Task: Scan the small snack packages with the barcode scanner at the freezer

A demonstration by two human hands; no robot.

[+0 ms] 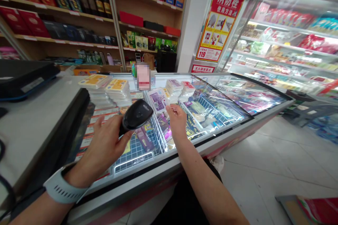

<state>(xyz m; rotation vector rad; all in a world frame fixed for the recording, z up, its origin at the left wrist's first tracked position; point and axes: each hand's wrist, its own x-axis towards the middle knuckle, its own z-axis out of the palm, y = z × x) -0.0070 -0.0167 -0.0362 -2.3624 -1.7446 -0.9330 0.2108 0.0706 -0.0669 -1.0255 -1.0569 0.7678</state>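
Observation:
My left hand (pixel 109 139), a pale watch strap at its wrist, grips a black barcode scanner (pixel 137 114) whose head points away to the right. In my right hand (pixel 177 116) is the near right corner of a flat white pack with a purple label (pixel 157 100), held tilted toward me. The scanner's head is close to the pack's left side, apart from it. Orange-labelled packs (pixel 117 89) stand in stacks behind the scanner. Beyond my right hand are a purple-labelled stack (pixel 174 89) and a red-labelled stack (pixel 187 89).
Under the stacks is a glass-topped chest freezer (pixel 227 132) with wire baskets (pixel 158 130) of packaged goods inside. A grey counter (pixel 59 102) bears a black device (pixel 26 79) at left. Bottle shelves (pixel 66 8) line the back; a lit display cooler (pixel 287 49) stands right.

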